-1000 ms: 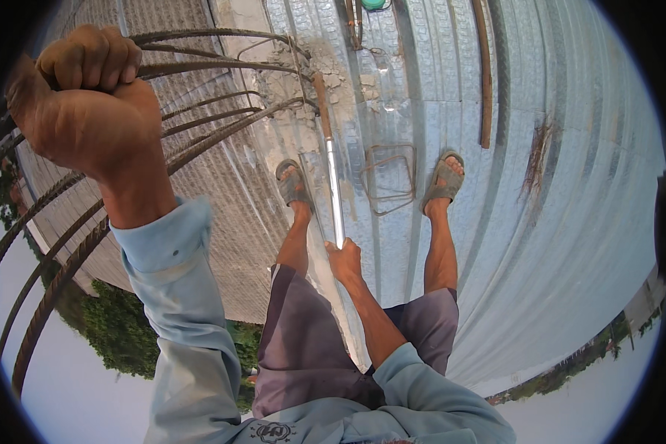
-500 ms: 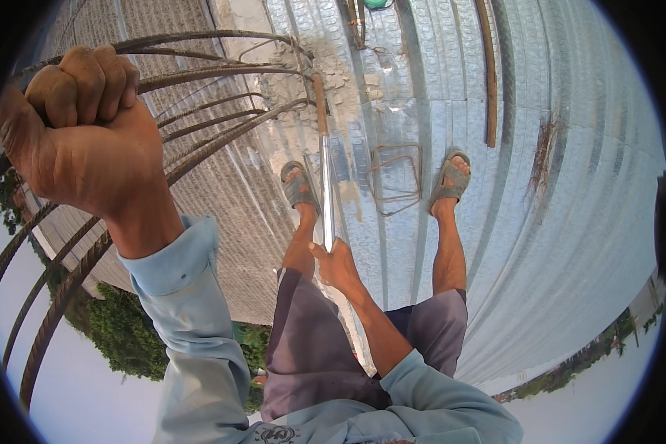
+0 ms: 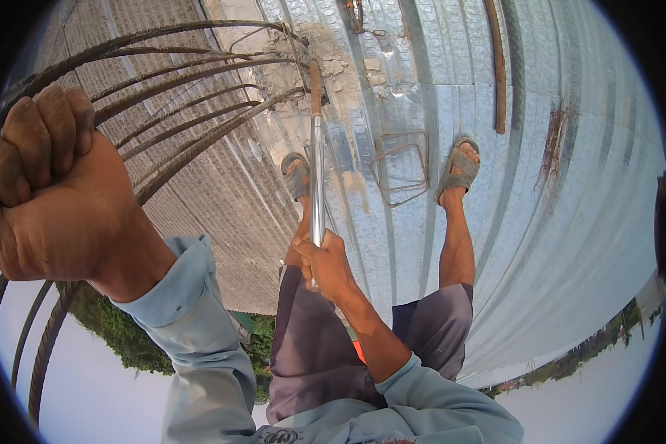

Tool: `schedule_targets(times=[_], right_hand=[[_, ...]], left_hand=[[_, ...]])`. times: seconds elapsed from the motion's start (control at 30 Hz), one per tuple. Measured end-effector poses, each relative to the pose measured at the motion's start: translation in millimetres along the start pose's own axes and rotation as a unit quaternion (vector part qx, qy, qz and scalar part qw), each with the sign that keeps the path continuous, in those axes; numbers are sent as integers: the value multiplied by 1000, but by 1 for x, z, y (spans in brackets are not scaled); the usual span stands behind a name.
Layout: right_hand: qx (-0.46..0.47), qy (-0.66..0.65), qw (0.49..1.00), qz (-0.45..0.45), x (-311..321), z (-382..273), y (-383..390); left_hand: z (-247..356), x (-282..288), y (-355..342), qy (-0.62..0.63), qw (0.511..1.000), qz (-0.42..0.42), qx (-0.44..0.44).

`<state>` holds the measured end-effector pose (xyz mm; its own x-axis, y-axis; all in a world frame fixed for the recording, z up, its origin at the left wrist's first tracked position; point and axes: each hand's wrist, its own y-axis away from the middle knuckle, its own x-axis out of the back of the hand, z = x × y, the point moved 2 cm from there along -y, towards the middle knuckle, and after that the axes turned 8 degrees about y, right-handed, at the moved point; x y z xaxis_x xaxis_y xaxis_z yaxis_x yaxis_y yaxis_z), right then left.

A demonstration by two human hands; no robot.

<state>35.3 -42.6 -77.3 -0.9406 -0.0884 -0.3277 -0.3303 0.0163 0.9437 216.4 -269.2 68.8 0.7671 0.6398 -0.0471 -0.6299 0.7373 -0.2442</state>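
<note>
At the far left, my left hand (image 3: 59, 185) is raised close to the view, its fingers curled into a tight grip. Ribbed steel rebar (image 3: 163, 31) runs in behind this fist, which appears to be wrapped round one bar; the contact is partly hidden. Between my legs, my right hand (image 3: 325, 265) is closed round the lower part of a shiny metal pipe (image 3: 317, 174). A rusty brown length (image 3: 315, 87) extends from the pipe's far end and meets rough, broken concrete (image 3: 337, 70) beside the bars' feet.
Corrugated metal sheeting (image 3: 547, 244) lies under my sandalled feet. Between them rests a bent wire frame (image 3: 402, 170). A long rusty bar (image 3: 496, 66) and a bundle of thin brown wire (image 3: 553, 148) lie to the right. More curved rebar (image 3: 52, 355) rises at the lower left.
My left hand has moved left and nearer, with the curved bars lower around it. The pipe has shifted slightly left, my right hand still closed on it.
</note>
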Motion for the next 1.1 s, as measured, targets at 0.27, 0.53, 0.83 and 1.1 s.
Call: schedule_targets(times=[0.27,0.53,0.83,1.1], right_hand=[[6,-136,991,-16,-32,-18,3],[-74,-218,973,-34,-44,-6,0],[-65,-150,986,-8,-47,-2,-3],[-92,-171,981,-32,-45,-7,-2]], left_hand=[[-3,6,-9,4,999,-37,10],[-11,13,-27,-17,975,-210,-63],[-10,10,-28,-36,988,-138,-60],[-7,11,-23,-32,989,-139,-40]])
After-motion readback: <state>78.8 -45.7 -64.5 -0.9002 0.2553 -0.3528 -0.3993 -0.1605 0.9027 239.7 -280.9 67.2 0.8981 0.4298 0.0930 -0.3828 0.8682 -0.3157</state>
